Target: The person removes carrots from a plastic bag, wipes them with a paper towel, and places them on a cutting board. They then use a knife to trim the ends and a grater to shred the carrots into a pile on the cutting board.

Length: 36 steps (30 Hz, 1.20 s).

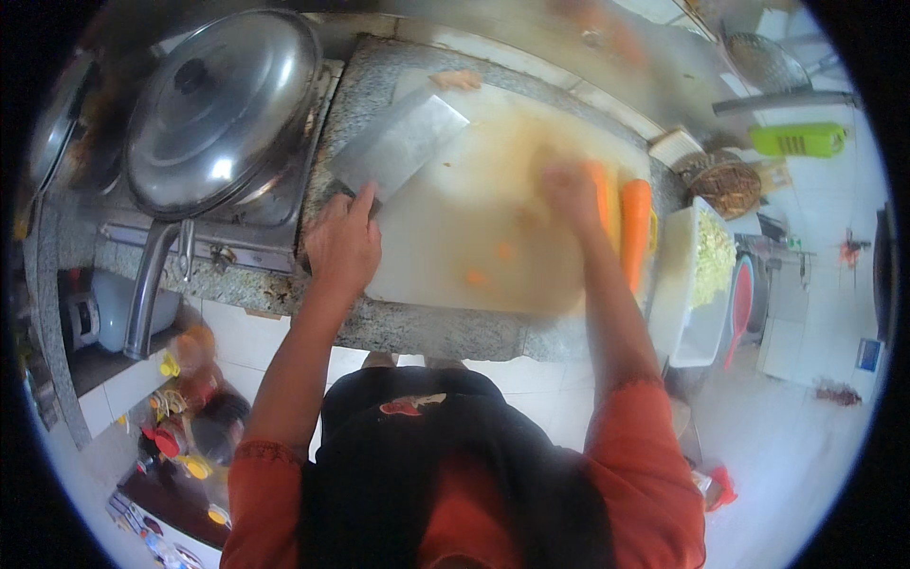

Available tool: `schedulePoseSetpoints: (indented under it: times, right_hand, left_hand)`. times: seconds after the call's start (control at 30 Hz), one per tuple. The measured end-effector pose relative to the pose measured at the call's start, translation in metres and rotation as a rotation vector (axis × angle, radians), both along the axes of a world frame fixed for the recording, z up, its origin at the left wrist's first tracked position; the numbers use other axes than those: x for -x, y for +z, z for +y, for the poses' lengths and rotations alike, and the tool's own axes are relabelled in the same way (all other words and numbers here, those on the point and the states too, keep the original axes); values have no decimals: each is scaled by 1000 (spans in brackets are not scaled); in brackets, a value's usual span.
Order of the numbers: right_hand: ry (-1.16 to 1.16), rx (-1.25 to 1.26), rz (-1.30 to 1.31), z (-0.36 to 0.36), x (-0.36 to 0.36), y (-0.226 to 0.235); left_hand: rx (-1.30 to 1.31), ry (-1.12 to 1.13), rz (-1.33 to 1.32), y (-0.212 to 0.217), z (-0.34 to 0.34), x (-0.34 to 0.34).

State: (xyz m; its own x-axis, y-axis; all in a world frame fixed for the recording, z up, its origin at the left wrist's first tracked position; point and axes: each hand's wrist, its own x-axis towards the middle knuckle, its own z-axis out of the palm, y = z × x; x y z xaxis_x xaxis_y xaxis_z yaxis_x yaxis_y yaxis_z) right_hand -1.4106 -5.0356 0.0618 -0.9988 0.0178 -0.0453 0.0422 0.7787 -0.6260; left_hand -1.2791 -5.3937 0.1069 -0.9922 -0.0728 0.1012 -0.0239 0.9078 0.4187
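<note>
My left hand [343, 237] is at the left edge of the white cutting board [427, 270], its fingers around the dark handle of a cleaver [403, 142]. The wide blade lies over the board's upper left, pointing away to the right. Over the right part of the board is my right hand [571, 194], curled closed and slightly blurred. Whatever it may hold is hidden. Just right of it lie two carrots: a peeled-looking one [636, 228] and another orange piece [599, 190]. Small orange bits [476, 277] are on the board. A tan knobbly piece [457, 80] sits at its far edge.
A lidded steel wok [223, 104] stands on the stove at left, its handle [152, 284] jutting toward me. Right of the board is a white tray [671, 322] of shredded pale-green vegetable [713, 256]. Beyond are a woven basket [730, 185] and a red-rimmed basin [742, 299].
</note>
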Motion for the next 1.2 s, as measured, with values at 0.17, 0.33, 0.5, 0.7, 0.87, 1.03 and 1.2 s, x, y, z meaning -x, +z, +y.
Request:
schedulePoseSetpoints:
  times: [0.17,0.33,0.5,0.7,0.87,1.03,1.2]
  right_hand:
    - [137,59,75,-28,-49,25]
    - [354,-39,219,-60,-81,38]
    - [356,27,131,-63,-95,45]
    - [212,96,10,-57,-116,47]
    - [-27,265,-60,14,-139,-38]
    - [-399,1830,-246,-7,-168,1]
    - [-560,2023,-230,-37,-174,38]
  left_hand:
    - [44,-25,-55,-3,16,23]
    - [67,-180,66,-10,26,15]
    - [-97,-515,-3,6,75,-19]
    - [-159,-596,-17,-36,103,-21]
    - [-376,-634,153,-24,128,-3]
    - [-169,-609,-30,-30,152,1]
    - [-253,-654,-24,-16,150,12]
